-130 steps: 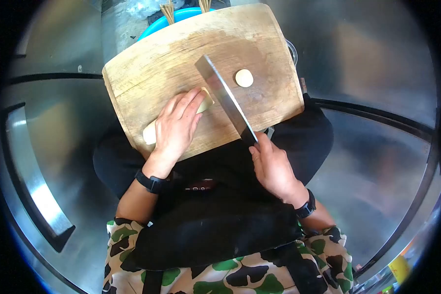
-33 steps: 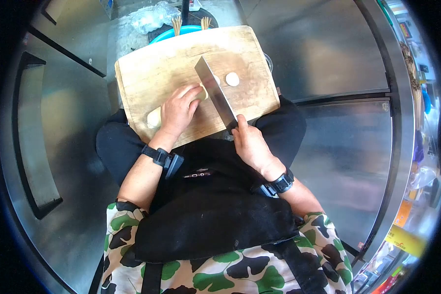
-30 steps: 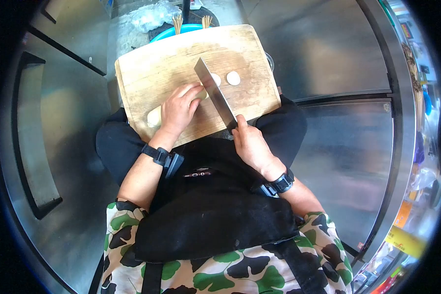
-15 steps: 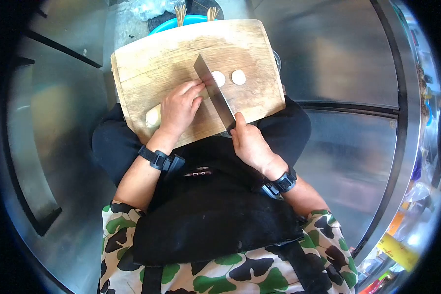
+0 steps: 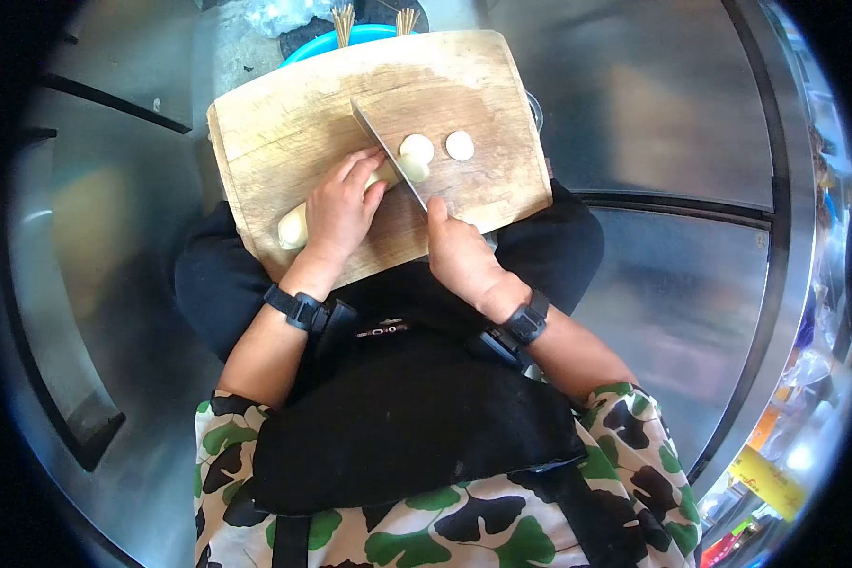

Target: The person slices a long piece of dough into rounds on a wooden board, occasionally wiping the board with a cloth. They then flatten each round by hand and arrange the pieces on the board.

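A long, pale, cylindrical vegetable point(image 5: 293, 227) lies slantwise on the wooden cutting board point(image 5: 284, 123). My left hand point(image 5: 339, 210) is closed over its middle, fingertips close beside the blade. The handle of a broad kitchen cleaver point(image 5: 385, 150) is in my right hand point(image 5: 464, 260), which hides most of it. The blade stands on edge at the vegetable's right end. A fresh slice point(image 5: 414, 168) leans against the blade's right side, overlapping a round white slice point(image 5: 417, 147). Farther right, another round slice point(image 5: 459, 145) lies flat on the board.
The board rests across my lap. Beyond its far edge sit a blue basin point(image 5: 341, 43) and two bundles of thin wooden sticks point(image 5: 343, 26). Steel cabinet fronts point(image 5: 653, 114) stand close on both sides. Colourful packages point(image 5: 767, 483) crowd the far right.
The cleaver and my right hand have shifted left, and the blade has come down through the vegetable's end. A further slice now shows beside it. My left hand keeps its hold.
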Demonstrator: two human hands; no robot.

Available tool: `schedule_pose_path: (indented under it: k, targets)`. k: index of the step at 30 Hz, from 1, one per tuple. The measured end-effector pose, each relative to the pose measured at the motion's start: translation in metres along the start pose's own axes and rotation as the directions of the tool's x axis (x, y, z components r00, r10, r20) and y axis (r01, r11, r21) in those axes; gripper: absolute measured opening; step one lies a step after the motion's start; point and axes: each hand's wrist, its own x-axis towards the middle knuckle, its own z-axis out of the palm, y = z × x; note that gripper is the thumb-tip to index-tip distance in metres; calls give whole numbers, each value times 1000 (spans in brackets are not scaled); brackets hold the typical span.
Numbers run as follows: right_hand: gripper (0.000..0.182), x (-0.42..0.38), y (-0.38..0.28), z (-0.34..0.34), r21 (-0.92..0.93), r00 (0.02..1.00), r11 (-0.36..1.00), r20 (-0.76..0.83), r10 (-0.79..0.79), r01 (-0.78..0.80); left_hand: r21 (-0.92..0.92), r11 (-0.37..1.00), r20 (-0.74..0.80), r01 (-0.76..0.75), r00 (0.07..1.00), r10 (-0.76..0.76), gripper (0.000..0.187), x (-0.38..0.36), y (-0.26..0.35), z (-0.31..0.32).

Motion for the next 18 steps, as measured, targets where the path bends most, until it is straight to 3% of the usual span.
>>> schedule_pose_path:
  k: [4,8,12,18]
  targets:
    - [29,1,9,0,67,997,998,-82,9,-4,-41,998,32,-40,999,41,33,1,-1,-4]
    - [29,2,26,7,118,962,986,-259,-84,117,2,996,56,-94,994,94,34,-9,2,-13]
    - [35,-7,41,2,219,978,976,-204,45,1,23,993,39,-114,993,113,35,-11,-1,-12]
    - [31,-42,28,5,163,945,978,-319,-72,130,25,991,40,-134,990,133,34,-12,-3,-10]
